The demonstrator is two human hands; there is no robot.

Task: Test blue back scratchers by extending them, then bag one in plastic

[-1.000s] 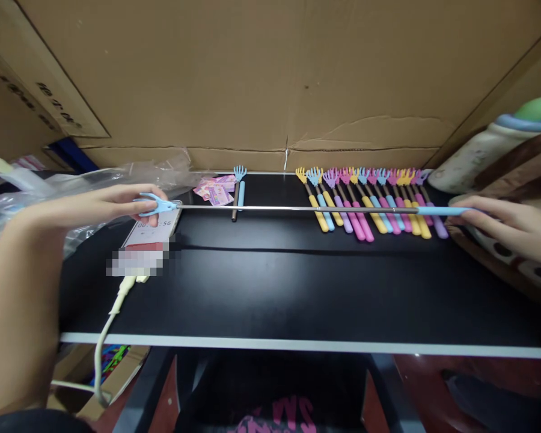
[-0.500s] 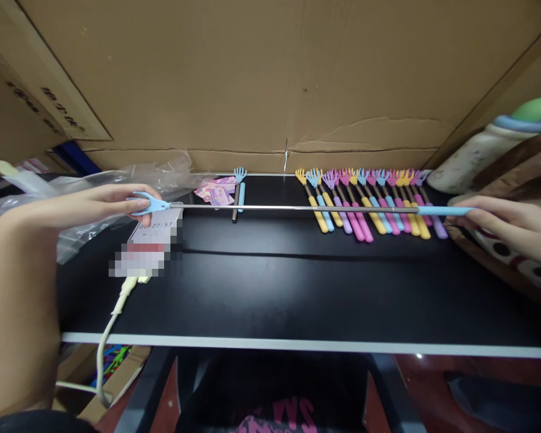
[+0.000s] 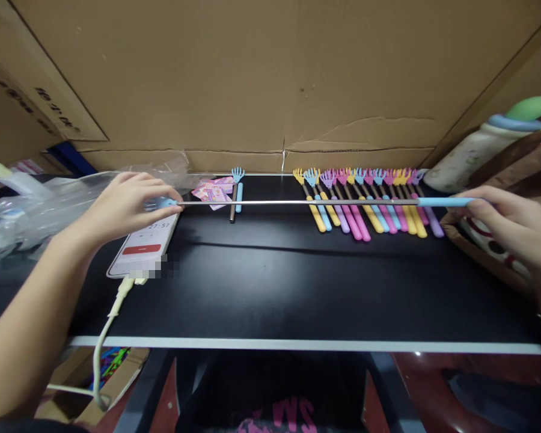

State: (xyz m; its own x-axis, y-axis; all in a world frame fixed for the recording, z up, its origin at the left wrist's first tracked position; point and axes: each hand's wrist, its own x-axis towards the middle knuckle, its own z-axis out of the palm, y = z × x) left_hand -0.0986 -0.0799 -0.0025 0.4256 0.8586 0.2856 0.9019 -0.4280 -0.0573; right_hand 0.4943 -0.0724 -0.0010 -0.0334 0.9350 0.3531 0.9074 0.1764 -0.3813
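Observation:
A telescopic back scratcher (image 3: 270, 202) is stretched level across the view, its thin metal rod drawn out long. My left hand (image 3: 137, 201) is closed round its light-blue claw head, which the fingers mostly cover. At the other end my right hand (image 3: 507, 219) grips the light-blue handle. Below the rod, its shadow falls on the black table (image 3: 275, 288). Behind it lie a row of back scratchers (image 3: 365, 207) in yellow, blue, purple and pink. Farther left are a blue claw with a dark rod and a separate blue handle (image 3: 239, 197).
A phone (image 3: 139, 252) with a cream cable (image 3: 103, 343) lies under my left hand. Small printed cards (image 3: 214, 191) and a clear plastic bag (image 3: 72, 192) are at the back left. At right stands a bottle (image 3: 482, 147) with a green top. Cardboard (image 3: 234, 78) walls the back.
My left hand has shifted its grip on the claw head, its fingers now over the top and nearer the rod. The rod has shortened slightly, and the right hand still holds the handle.

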